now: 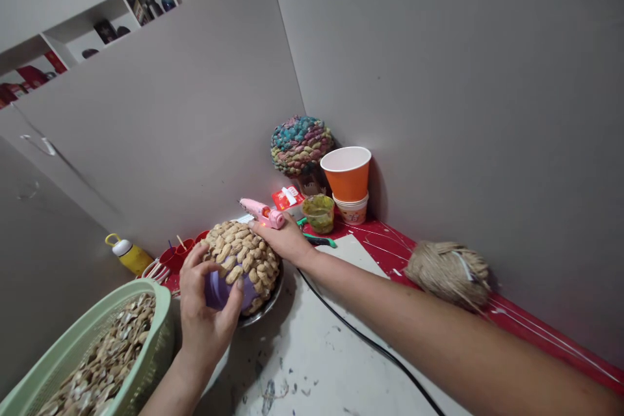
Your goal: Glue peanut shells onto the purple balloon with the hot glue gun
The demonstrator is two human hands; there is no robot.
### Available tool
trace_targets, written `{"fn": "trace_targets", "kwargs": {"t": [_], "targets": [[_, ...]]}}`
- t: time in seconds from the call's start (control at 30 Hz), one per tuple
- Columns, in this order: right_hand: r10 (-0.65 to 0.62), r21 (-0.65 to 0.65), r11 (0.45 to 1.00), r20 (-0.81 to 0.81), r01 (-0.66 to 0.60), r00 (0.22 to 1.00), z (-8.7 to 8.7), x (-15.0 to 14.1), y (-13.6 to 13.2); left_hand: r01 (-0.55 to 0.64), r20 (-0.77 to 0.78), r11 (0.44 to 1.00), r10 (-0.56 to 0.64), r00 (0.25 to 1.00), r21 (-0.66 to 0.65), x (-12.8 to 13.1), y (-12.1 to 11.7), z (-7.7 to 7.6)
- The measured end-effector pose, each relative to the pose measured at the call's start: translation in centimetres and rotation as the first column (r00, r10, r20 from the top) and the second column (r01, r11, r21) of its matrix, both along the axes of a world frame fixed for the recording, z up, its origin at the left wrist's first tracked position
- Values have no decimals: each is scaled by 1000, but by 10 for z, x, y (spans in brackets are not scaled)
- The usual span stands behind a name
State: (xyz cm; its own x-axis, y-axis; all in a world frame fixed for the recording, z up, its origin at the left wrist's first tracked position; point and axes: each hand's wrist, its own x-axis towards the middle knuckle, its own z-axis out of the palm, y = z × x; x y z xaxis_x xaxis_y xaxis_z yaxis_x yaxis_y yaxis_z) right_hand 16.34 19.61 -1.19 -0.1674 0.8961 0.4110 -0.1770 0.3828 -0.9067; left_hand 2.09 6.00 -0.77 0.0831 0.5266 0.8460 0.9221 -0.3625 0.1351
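Observation:
A purple balloon (219, 291) rests in a metal bowl (267, 307) and is mostly covered with glued peanut shells (244, 253). My left hand (205, 312) cups the bare purple side, with one peanut shell pinched in its fingertips against the balloon. My right hand (283, 237) reaches across behind the balloon and grips a pink glue gun (262, 211), whose nozzle points left over the shells. The gun's black cord (361, 338) trails back under my right forearm.
A green basket (97, 357) of peanut shells sits at lower left. An orange cup (347, 175) on a stack, a small green-filled cup (319, 213), a painted shell ball (301, 143), a twine ball (448, 273) and a yellow bottle (129, 255) stand along the walls.

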Motion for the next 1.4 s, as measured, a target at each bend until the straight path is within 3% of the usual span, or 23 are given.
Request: {"fn": "trace_targets", "kwargs": {"t": [0.23,1.4], "targets": [[-4,9,1000,7,4,1000,-2,-1,1,1,67,1000,0,998,-19,2,3,-3],[17,20,1000,6,-17,1000,-4,-1,0,44,-28,999,-44,999,14,-2,0,-2]]}}
